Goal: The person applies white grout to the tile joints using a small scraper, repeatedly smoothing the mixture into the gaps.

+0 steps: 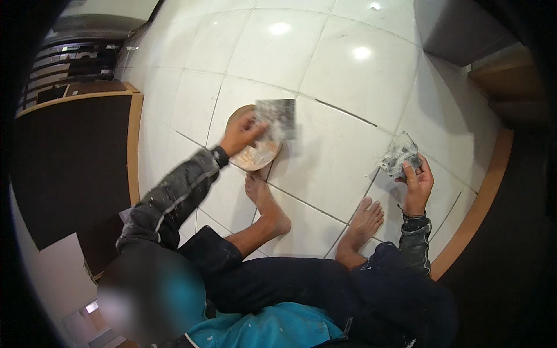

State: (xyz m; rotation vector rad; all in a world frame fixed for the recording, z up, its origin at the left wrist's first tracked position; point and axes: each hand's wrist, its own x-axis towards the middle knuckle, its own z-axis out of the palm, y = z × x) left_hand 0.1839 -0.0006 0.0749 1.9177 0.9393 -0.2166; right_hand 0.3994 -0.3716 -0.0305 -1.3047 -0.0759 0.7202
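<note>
My left hand [242, 134], blurred by motion, grips a thin dark rectangular sheet [281, 110] smeared with white. The sheet is over a round shallow dish [235, 119] on the floor, and white and orange-tinged paste [255, 155] shows inside the dish. Lower right, my right hand [416, 182] has its thumb and fingers closed on a crumpled, see-through plastic piece [400, 153] coated with whitish-grey paste. That piece is at the tile floor, close to a dark joint; whether it touches the tile I cannot tell.
White glossy tiles [325, 168] have some dark joints and some pale ones. My bare feet [362, 226] rest on them between the hands. A dark panel with a wooden edge [134, 139] stands left, another wood-edged dark piece [493, 180] right. Dark furniture [464, 29] is at the upper right.
</note>
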